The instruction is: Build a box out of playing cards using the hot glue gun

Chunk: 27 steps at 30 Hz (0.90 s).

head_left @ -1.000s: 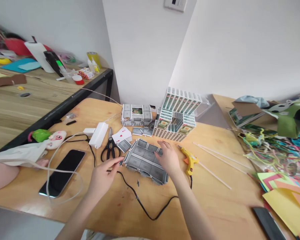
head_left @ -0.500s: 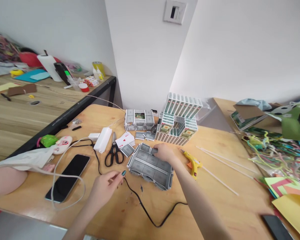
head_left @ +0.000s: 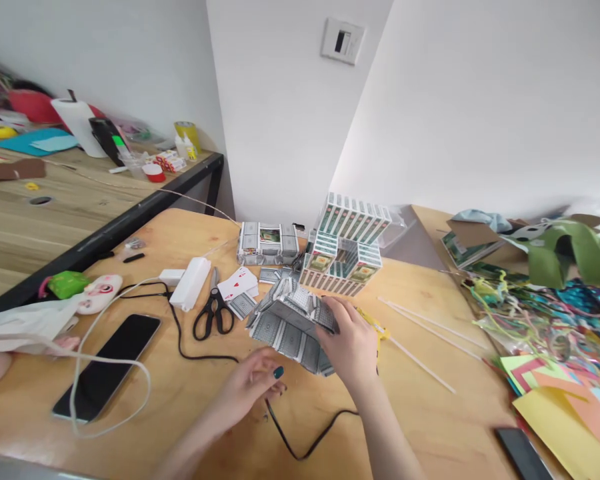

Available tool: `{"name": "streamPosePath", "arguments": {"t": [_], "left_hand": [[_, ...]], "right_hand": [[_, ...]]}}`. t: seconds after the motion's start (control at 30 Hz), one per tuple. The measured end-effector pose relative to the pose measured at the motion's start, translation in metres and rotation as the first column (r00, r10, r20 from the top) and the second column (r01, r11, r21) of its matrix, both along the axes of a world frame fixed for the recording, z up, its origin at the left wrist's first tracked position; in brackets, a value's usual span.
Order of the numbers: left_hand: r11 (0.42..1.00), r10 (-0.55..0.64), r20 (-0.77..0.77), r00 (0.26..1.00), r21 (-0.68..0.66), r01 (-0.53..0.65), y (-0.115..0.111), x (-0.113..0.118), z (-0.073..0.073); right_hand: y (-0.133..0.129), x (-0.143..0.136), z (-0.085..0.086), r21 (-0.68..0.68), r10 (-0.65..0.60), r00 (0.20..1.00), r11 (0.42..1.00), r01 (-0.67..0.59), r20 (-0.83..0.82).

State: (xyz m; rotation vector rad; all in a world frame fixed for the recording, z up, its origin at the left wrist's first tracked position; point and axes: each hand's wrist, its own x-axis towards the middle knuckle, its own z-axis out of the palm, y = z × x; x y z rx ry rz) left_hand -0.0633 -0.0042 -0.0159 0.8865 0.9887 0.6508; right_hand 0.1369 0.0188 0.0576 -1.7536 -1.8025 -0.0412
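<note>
My right hand (head_left: 353, 340) grips the right end of a tray-like box made of grey-backed playing cards (head_left: 290, 327), which is tilted up off the table. Just below its near edge is my left hand (head_left: 257, 383), palm partly turned up, its fingers loosely bent and apart with nothing visible in them. A black cord (head_left: 305, 457) runs under and past the left hand. Beyond the box lie loose playing cards (head_left: 239, 283) and black-handled scissors (head_left: 213, 313). Partly behind my right hand is a yellow glue gun (head_left: 380, 328).
At the back stand a finished-looking card box (head_left: 269, 243) and a stacked structure of green-and-white card packs (head_left: 345, 263). A phone (head_left: 107, 367), white cable and white power adapter (head_left: 191, 283) lie left. Glue sticks (head_left: 420, 363) and coloured paper (head_left: 565, 427) are right. Another person's arm shows far left.
My right hand has lifted and tipped the card box, which lay flat on the table before. My left hand has moved right, toward the box's near edge. The view has shifted slightly.
</note>
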Motion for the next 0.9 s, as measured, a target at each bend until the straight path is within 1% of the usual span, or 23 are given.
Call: {"name": "streamPosePath", "arguments": {"t": [0.03,0.07,0.1,0.17,0.2,0.27,0.33,0.37,0.43,0.5,0.57,0.6,0.67,0.73,0.8,0.9], "left_hand": [[0.997,0.024,0.030,0.999,0.073,-0.026,0.003,0.003,0.002],[0.988,0.042,0.056,0.998,0.149,-0.050,0.007,0.005,0.005],[0.974,0.060,0.067,0.996,0.214,-0.073,0.010,0.007,0.009],[0.957,0.088,0.050,0.995,0.272,-0.098,0.017,0.008,0.018],[0.952,0.109,0.041,0.993,0.283,-0.116,0.021,0.007,0.022],[0.941,0.185,0.052,0.981,0.279,-0.193,0.028,0.006,0.028],[0.925,0.244,0.085,0.966,0.279,-0.258,0.036,0.004,0.032],[0.926,0.246,0.091,0.965,0.273,-0.262,0.040,0.004,0.033],[0.943,0.207,0.075,0.975,0.249,-0.220,0.048,0.003,0.037],[0.968,0.143,0.045,0.989,0.202,-0.149,0.055,0.003,0.042],[0.989,0.072,0.039,0.997,0.130,-0.077,0.061,0.003,0.045],[0.995,0.039,0.051,0.998,0.087,-0.044,0.064,0.003,0.045],[1.000,0.000,0.093,0.996,0.007,0.000,0.068,0.002,0.043],[0.999,0.011,0.146,0.989,-0.038,-0.006,0.071,0.000,0.039],[0.998,0.057,0.205,0.977,-0.018,-0.055,0.073,-0.004,0.035],[0.987,0.122,0.237,0.964,0.077,-0.143,0.076,-0.010,0.030]], "right_hand": [[-0.005,-0.001,0.000,0.058,-0.017,0.996,0.998,0.022,-0.087],[-0.009,-0.001,-0.001,0.086,-0.030,0.982,0.995,0.047,-0.187],[-0.012,-0.002,-0.001,0.081,-0.042,0.955,0.994,0.069,-0.295],[-0.015,-0.001,-0.003,-0.018,-0.068,0.860,0.997,0.069,-0.506],[-0.015,0.000,-0.005,-0.089,-0.077,0.801,0.996,0.029,-0.593],[-0.013,0.005,-0.010,-0.202,-0.073,0.679,0.973,-0.113,-0.730],[-0.010,0.010,-0.018,-0.247,-0.058,0.567,0.933,-0.262,-0.822],[-0.008,0.013,-0.022,-0.252,-0.055,0.513,0.912,-0.324,-0.856],[-0.007,0.015,-0.031,-0.256,-0.080,0.393,0.870,-0.420,-0.916],[-0.009,0.015,-0.040,-0.263,-0.155,0.253,0.838,-0.478,-0.955],[-0.011,0.013,-0.047,-0.271,-0.243,0.122,0.825,-0.496,-0.962],[-0.013,0.012,-0.049,-0.280,-0.277,0.080,0.825,-0.491,-0.957],[-0.016,0.012,-0.054,-0.311,-0.330,0.039,0.834,-0.456,-0.943],[-0.019,0.014,-0.057,-0.347,-0.366,0.033,0.847,-0.401,-0.930],[-0.022,0.018,-0.061,-0.366,-0.382,0.023,0.865,-0.344,-0.924],[-0.028,0.024,-0.068,-0.391,-0.411,-0.023,0.882,-0.264,-0.911]]}}
